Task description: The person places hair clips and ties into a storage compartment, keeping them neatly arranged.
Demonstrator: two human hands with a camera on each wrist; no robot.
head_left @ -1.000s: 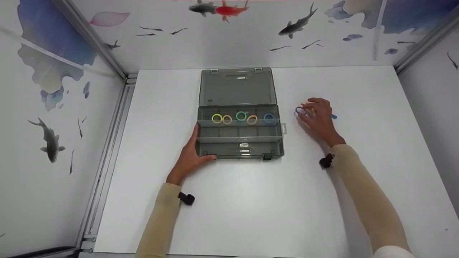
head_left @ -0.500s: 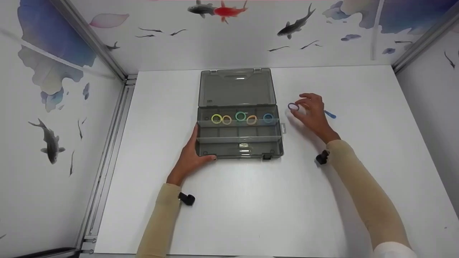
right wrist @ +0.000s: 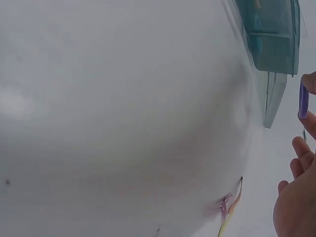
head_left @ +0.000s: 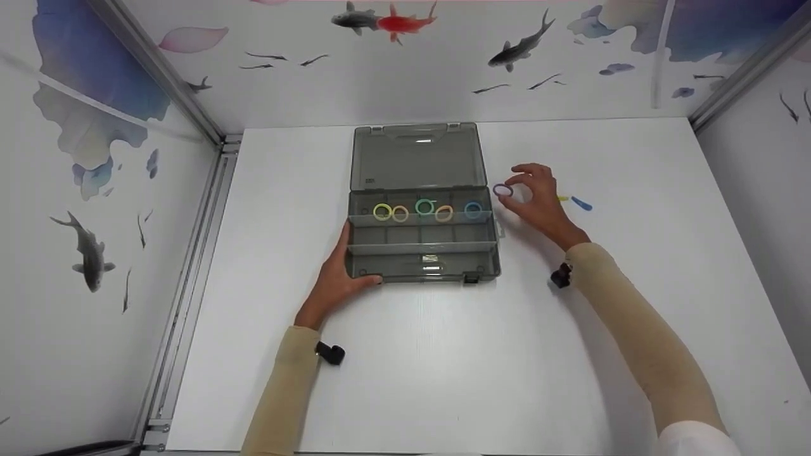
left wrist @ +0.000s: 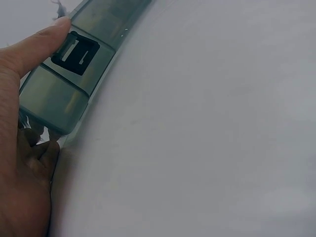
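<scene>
The right hand (head_left: 537,197) pinches a purple ring (right wrist: 303,101) at its fingertips; just left of that hand sits an open box (head_left: 393,261), its near corner gripped by the left hand (head_left: 332,278); a blue strip (head_left: 581,204) lies right of the right hand.

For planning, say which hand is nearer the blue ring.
Right. The right hand is right of the blue ring; the left hand, farther to its left, holds the box.

Head view bright, fairly even; small glare on box lid (head_left: 418,161), soft shadow beside right sleeve (head_left: 640,335). Wrist views dimmer, hazy.
</scene>
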